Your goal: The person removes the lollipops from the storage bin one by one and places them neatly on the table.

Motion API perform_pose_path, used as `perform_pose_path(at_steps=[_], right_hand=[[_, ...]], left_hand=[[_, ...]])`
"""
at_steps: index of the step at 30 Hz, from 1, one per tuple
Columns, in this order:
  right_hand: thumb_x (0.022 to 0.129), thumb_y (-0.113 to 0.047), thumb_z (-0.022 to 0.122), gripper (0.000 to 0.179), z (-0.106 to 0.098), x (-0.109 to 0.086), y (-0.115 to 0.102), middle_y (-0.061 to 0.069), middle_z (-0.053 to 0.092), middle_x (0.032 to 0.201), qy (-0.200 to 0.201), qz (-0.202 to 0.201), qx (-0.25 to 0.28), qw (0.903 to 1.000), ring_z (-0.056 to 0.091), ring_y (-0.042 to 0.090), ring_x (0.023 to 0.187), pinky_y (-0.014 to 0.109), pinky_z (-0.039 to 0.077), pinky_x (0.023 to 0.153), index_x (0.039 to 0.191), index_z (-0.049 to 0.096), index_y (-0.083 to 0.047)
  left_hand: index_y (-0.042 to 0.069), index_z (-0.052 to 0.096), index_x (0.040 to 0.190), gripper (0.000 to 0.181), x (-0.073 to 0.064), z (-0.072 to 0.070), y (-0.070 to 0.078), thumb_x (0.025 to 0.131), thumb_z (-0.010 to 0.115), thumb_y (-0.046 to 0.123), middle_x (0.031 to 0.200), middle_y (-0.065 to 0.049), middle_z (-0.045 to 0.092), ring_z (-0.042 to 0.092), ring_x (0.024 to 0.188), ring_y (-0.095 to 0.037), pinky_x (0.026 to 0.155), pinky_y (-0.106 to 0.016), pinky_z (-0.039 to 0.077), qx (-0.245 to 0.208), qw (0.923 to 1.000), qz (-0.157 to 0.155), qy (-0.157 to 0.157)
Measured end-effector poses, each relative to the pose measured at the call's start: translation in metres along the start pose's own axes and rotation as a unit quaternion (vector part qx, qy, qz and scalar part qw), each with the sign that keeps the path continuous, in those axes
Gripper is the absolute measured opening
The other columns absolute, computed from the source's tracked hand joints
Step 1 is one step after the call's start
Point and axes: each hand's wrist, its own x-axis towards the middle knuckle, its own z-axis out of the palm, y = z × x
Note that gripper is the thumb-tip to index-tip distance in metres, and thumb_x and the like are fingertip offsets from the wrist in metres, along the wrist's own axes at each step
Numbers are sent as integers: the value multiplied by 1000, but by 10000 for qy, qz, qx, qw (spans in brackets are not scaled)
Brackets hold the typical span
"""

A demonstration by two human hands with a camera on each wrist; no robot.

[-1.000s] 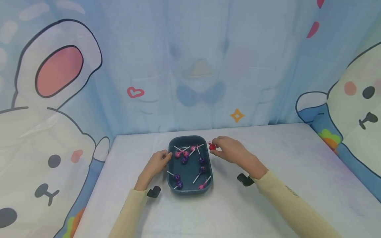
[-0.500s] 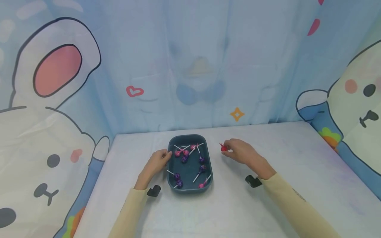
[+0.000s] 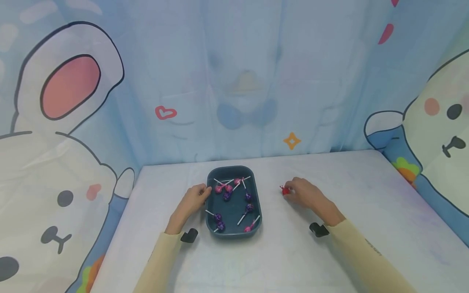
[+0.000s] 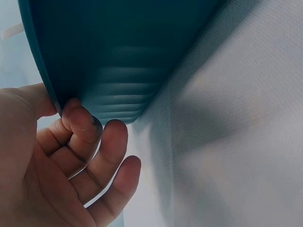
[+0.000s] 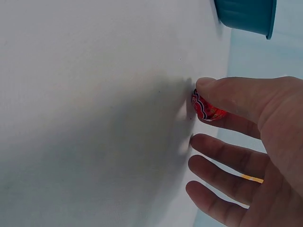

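On the white table stands a dark teal tray [image 3: 233,236] with several purple- and pink-wrapped lollipops [image 3: 249,208] inside. My left hand [image 3: 192,200] holds the tray's left rim, thumb over the edge and index finger against the outer wall in the left wrist view. To the right of the tray, my right hand [image 3: 307,194] pinches a small red-wrapped candy [image 5: 204,106] between thumb and index finger, at the tabletop. The other right fingers reach toward the cloth. No stick shows on the red candy, and part of it is hidden by the thumb.
A pale blue curtain [image 3: 242,61] with cartoon animals hangs behind the table [image 3: 329,171] and down both sides. The table's back edge lies just beyond the tray.
My right hand has moved right, away from the tray, with the red candy, then lowered toward the table. The left hand and the tray have stayed in place.
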Motion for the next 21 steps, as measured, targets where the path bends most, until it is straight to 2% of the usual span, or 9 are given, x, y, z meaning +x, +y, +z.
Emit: perform_pose_path(at_steps=[6, 11, 21], right_hand=[[79, -21, 71, 30, 4, -1, 6, 7, 60, 93, 173, -228, 24, 9996, 53, 21, 84, 41, 47, 81, 104, 65, -7], [78, -23, 72, 32, 5, 0, 6, 7, 60, 93, 215, -217, 57, 9995, 54, 20, 83, 40, 48, 81, 104, 65, -6], [76, -40, 72, 62, -2, 3, -3, 17, 56, 116, 56, 196, 156, 9997, 54, 32, 104, 48, 45, 88, 124, 51, -7]], left_hand=[[13, 50, 74, 33, -1, 0, 0, 94, 47, 38, 65, -1, 50, 46, 59, -14, 54, -27, 37, -41, 10000, -24, 12], [13, 50, 74, 33, -1, 0, -1, 94, 47, 38, 65, -1, 50, 47, 60, -15, 54, -27, 38, -63, 10000, -34, -2], [12, 51, 73, 33, -1, 1, -1, 94, 48, 37, 64, -1, 50, 47, 59, -15, 54, -28, 38, -139, 9999, -42, 1]])
